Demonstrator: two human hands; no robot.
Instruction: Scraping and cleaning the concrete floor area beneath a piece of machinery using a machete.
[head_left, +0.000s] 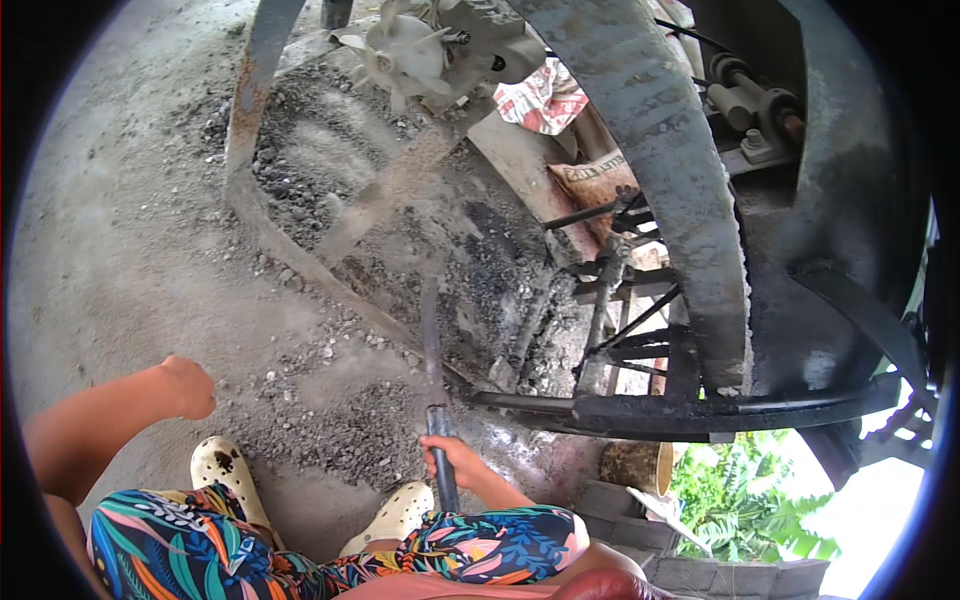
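My right hand (pixel 458 462) is closed round the dark tubular handle of a long metal tool (pixel 431 345). Its narrow, flat shaft reaches away from me over the steel frame's lower bar, and its far end blurs into the dusty rubble. On the left, my left hand (pixel 190 388) hangs above the floor in a loose fist, apart from the tool, with nothing showing in it. Grey grit and small stones (pixel 345 440) lie on the ground just beyond my shoes. More dark, crumbly rubble (pixel 300 200) lies inside the frame.
An angular steel frame (pixel 240 150) stands ahead, with a pale fan (pixel 405 55) at its far side. A big curved metal machine body (pixel 660 150) leans over the right. Sacks (pixel 590 185), a rusty can (pixel 637 467), stacked grey blocks (pixel 620 520) and green plants (pixel 745 500) are there too.
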